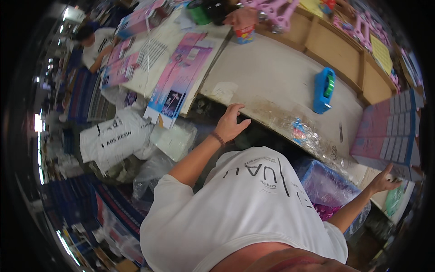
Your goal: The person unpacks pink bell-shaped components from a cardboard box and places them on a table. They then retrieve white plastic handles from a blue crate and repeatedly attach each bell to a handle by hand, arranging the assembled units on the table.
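My left hand (232, 126) is at the near edge of the worktable (267, 68), thumb and fingers apart, with nothing in it. My right hand (384, 182) is at the lower right, fingers spread, beside the bottom of a stack of pink and blue printed cartons (385, 133). Whether its fingertips touch the cartons I cannot tell. A blue tape dispenser (322, 93) with a green roll stands on the table between my hands. Crumpled clear plastic wrapping (315, 143) lies along the near edge. Flat pink and blue printed cardboard (179, 79) lies to the left of my left hand.
A divided cardboard tray (337, 47) and pink plastic parts (276, 13) are at the far side. A lined blue bin (324, 183) stands below the table edge. To the left are a white sack (118, 138), more cartons (120, 68) and another person (95, 45).
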### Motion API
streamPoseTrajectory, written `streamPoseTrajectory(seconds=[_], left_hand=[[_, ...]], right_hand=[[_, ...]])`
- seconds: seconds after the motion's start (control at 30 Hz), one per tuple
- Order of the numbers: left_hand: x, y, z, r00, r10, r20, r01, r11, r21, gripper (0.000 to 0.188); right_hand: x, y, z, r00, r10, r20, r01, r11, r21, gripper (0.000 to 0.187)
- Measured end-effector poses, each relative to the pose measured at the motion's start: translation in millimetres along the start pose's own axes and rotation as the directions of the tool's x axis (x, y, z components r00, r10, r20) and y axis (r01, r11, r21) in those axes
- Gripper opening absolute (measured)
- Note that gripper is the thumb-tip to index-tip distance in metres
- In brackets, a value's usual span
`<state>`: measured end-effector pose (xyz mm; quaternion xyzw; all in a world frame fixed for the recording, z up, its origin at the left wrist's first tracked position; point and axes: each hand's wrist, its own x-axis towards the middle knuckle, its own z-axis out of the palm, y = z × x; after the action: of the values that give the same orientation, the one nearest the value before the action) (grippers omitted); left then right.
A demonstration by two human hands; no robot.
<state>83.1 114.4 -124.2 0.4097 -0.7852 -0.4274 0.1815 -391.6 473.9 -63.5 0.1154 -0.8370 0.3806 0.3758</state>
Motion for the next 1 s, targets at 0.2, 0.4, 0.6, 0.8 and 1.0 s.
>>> streamPoseTrajectory(seconds=[0.2, 0.4, 0.6, 0.8, 1.0], left_hand=[[-29, -70, -44, 0.999, -0.012, 0.032, 0.011, 0.999, 0.05, 0.052], [-79, -152, -100, 0.987, -0.155, 0.044, 0.155, 0.988, 0.008, 0.051], [-226, -310, -127, 0.555, -0.774, -0.304, 0.523, 0.609, -0.597, 0.061], [-473, -335, -50, -0.439, -0.845, -0.304, 0.385, 0.129, -0.914, 0.042], [-494, -227, 102, -0.462, -0.885, -0.054, 0.134, -0.01, -0.991, 0.039]], right_hand=[[-135, -95, 58, 0.911, 0.024, 0.412, -0.21, 0.888, 0.41, 0.045], [-318, -232, 91, 0.172, -0.465, 0.869, -0.348, 0.796, 0.495, 0.021], [-409, -296, 93, -0.36, -0.684, 0.635, -0.224, 0.724, 0.653, 0.019], [-421, -385, 160, -0.585, -0.659, 0.472, -0.135, 0.653, 0.745, 0.018], [-491, -468, 143, -0.823, -0.568, 0.012, -0.216, 0.332, 0.918, 0.017]])
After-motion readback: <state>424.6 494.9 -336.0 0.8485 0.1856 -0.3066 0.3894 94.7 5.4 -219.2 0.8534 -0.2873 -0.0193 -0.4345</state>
